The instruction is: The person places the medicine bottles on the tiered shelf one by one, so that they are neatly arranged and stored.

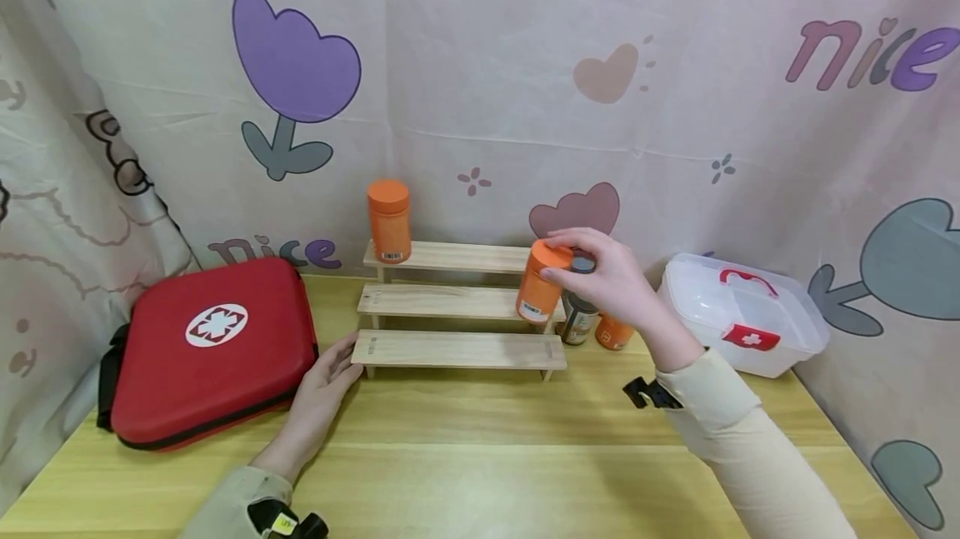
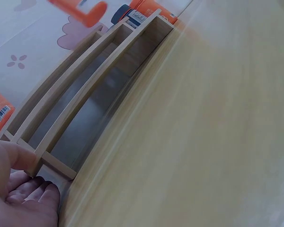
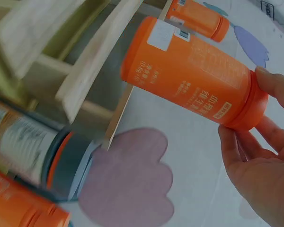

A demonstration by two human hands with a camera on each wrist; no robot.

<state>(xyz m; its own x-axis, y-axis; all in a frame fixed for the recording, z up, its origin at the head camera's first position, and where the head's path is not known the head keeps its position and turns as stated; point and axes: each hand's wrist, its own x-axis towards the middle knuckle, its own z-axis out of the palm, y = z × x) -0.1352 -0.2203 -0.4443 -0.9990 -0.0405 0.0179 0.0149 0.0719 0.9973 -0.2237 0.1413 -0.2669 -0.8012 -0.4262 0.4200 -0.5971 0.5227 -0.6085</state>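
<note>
My right hand [image 1: 607, 276] pinches an orange pill bottle [image 3: 189, 75] by its cap, thumb on one side and fingers on the other. The bottle is slightly tilted, held above the right part of a three-step wooden rack [image 1: 457, 347]. At the rack's lower left end, my left hand [image 1: 324, 385] grips the lowest step, with the thumb [image 2: 21, 157] against the board and the fingers curled below. Another orange bottle [image 1: 390, 222] stands upright on the top step's left end. Right of the rack are a dark-capped bottle [image 1: 578, 318] and an orange bottle [image 1: 613, 332], partly hidden by my right hand and arm.
A red first-aid case [image 1: 262, 389] with a white emblem lies on the wooden table [image 1: 450, 472] at left. Toward the right back sits a clear plastic box [image 1: 697, 306] with a red handle and latch. A patterned curtain [image 1: 480, 89] hangs behind the rack.
</note>
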